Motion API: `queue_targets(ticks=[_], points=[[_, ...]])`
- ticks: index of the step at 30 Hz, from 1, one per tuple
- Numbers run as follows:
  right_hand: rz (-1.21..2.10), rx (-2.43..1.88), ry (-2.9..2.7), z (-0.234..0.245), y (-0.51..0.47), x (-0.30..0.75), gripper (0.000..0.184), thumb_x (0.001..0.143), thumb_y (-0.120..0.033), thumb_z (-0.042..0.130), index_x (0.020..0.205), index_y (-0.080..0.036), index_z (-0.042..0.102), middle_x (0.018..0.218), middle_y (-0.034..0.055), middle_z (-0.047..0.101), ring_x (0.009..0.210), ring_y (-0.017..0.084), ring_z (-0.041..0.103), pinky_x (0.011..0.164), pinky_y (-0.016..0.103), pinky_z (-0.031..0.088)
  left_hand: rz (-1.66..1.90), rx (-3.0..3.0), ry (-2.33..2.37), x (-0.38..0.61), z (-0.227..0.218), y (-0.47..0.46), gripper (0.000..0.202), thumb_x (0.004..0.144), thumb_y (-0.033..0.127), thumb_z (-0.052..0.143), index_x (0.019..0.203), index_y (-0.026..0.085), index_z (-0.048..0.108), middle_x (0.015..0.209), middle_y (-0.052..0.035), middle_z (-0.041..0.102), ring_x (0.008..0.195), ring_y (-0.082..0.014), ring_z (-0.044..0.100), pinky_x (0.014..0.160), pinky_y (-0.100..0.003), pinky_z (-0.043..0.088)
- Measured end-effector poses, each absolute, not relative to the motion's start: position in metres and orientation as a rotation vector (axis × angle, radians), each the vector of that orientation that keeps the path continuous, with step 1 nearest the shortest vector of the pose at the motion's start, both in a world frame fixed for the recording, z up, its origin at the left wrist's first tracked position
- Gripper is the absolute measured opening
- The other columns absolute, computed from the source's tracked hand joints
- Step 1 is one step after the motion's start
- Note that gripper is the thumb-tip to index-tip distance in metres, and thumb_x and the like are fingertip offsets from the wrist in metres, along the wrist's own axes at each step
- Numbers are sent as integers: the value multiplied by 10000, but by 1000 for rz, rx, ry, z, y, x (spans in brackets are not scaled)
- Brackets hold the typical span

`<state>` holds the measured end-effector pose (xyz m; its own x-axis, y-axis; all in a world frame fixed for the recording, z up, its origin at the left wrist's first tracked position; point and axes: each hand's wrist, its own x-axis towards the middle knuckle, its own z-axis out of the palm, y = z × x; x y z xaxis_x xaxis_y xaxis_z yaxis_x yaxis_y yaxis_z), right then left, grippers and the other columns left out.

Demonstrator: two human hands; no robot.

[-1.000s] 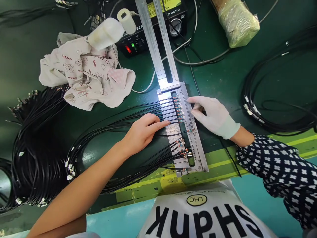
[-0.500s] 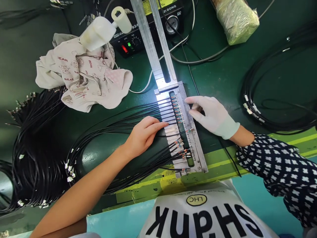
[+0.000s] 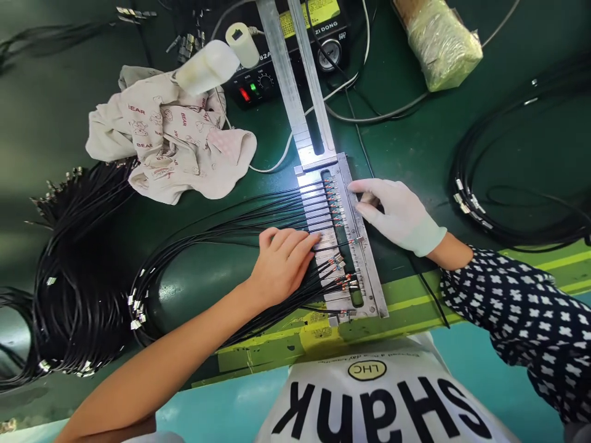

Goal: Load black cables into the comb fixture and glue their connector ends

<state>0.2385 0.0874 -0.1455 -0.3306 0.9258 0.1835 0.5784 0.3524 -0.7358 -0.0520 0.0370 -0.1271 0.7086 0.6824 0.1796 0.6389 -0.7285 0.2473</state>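
A slotted metal fixture (image 3: pixel 372 271) lies slanted across the mat. Thin black cables (image 3: pixel 277 215) run into its upper slots from the left, their stripped coloured wire ends lined up over the long opening. More cable ends with metal connectors (image 3: pixel 339 263) lie loosely across its lower part. My bare left hand (image 3: pixel 282 266) is closed at the fixture's left edge, fingertips on one black cable whose connector rests on the right rail. My gloved right hand (image 3: pixel 401 215) touches the fixture's right edge, index finger and thumb stretched apart, the other fingers curled and partly hidden.
Behind the fixture stands a black control box (image 3: pixel 277 67) with lit switches. A crumpled printed cloth (image 3: pixel 170 135) and a white bottle (image 3: pixel 207 66) are at the left. Cable bundles (image 3: pixel 78 264) lie far left, a cable coil (image 3: pixel 466 154) right, and a wrapped block (image 3: pixel 443 49) at the back.
My left hand has moved down along the fixture to a lower cable. The right hand stays at the right edge. The view has shifted slightly.
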Motion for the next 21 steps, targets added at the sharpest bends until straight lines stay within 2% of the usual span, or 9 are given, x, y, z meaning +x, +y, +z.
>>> queue_targets(ticks=[2, 6, 13, 21], points=[[754, -1293, -2025, -146, 87, 239, 288, 961, -247, 601, 1241, -214, 657, 867, 3, 695, 848, 228, 643, 824, 379, 469, 454, 2637, 967, -50, -130, 34, 436, 981, 152, 559, 1406, 194, 471, 1122, -99, 690, 1034, -215, 591, 934, -402, 444], [750, -1297, -2021, -145, 87, 239, 285, 961, -236, 600, 1237, -206, 661, 857, 0, 692, 843, 223, 641, 836, 374, 470, 561, 2478, 928, -54, -134, 32, 363, 982, 122, 551, 1333, 212, 524, 1065, -84, 662, 966, -176, 601, 855, -319, 524], [757, -1303, -2030, -143, 87, 238, 284, 966, -246, 595, 1239, -204, 660, 860, 9, 694, 842, 230, 639, 835, 373, 466, 572, 2626, 955, -64, -126, 42, 317, 962, 94, 567, 1263, 190, 593, 1050, -90, 629, 938, -164, 595, 810, -287, 535], [754, -1313, -2034, -142, 86, 238, 274, 982, -253, 576, 1240, -210, 658, 888, 6, 702, 870, 229, 646, 876, 393, 452, 530, 2649, 978, -73, -124, 53, 366, 959, 75, 566, 1313, 162, 595, 968, -59, 633, 856, -144, 587, 746, -250, 499]])
